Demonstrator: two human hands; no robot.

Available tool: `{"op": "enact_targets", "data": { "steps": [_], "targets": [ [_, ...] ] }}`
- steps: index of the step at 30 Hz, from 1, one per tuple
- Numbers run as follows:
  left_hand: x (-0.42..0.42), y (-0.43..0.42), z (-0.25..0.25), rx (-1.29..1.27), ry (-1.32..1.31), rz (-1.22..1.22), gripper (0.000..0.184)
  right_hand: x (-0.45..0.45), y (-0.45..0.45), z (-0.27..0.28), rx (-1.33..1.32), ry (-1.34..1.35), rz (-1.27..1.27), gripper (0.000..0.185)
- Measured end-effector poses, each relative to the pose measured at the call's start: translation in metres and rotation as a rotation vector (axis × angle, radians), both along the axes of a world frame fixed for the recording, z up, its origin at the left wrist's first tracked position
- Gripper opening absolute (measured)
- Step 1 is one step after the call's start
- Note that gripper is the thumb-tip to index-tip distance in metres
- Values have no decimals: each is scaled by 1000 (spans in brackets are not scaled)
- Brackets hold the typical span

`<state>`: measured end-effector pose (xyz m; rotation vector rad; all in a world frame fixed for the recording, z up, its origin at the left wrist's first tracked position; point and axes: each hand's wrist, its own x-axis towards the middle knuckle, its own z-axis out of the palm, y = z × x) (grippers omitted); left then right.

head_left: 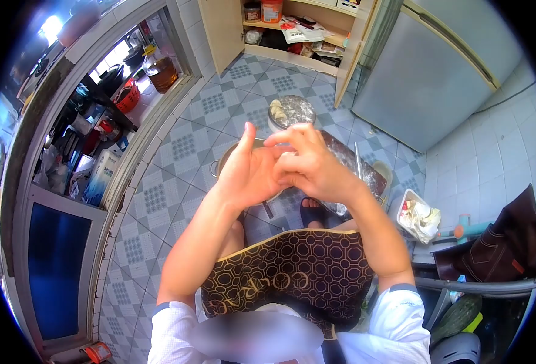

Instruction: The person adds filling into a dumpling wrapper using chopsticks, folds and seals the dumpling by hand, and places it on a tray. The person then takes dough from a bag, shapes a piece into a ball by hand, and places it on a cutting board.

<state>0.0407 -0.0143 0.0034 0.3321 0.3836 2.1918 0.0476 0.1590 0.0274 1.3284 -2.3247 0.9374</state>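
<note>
My left hand (252, 170) is raised palm up, its thumb pointing upward and apart from the palm. Over its fingers is my right hand (310, 159), with bent fingers pressed together at the left palm's edge. A small pale bit shows between the hands; what it is I cannot make out. Below them, partly hidden, are a metal pot (220, 164) and a floured board (339, 148). Beyond the hands, pale dough pieces (277, 111) lie on a round floured lid (300, 111).
An open cupboard (219, 36) and a fridge (422, 73) stand at the back. A white bin (408, 200) with rubbish is at the right, near a brown leather bag (498, 242). Shelves with an oil jug (160, 71) line the left. A patterned apron (292, 267) covers my lap.
</note>
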Motion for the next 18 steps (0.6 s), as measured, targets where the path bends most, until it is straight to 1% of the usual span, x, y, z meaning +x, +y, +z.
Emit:
{"op": "enact_targets", "data": {
  "steps": [2,4,5,6,7,9,15,16,17,18],
  "targets": [
    [2,0,4,-35,-3,17,87,1,0,3,14,22,21,23],
    [5,2,12,-70,-5,32,88,6,1,8,-101,-96,-20,22],
    [8,5,19,-142,-39,102,89,5,3,9,-101,-91,-20,22],
    [10,7,22,-214,-76,173,90,3,6,10,-136,-86,-92,23],
    [10,6,21,-214,-74,173,90,1,9,10,-170,-82,-164,25],
    [9,4,16,-280,48,155,90,-3,14,6,-188,-83,-192,25],
    [8,6,12,-205,50,171,89,-4,13,5,-167,-16,-191,15],
    [8,7,14,-206,50,170,89,-5,13,6,-150,41,-187,13],
    [9,8,15,-259,56,180,88,-5,12,6,-133,99,-182,11],
    [10,9,17,-311,63,191,88,-4,12,7,-133,99,-183,11]
  ]
}}
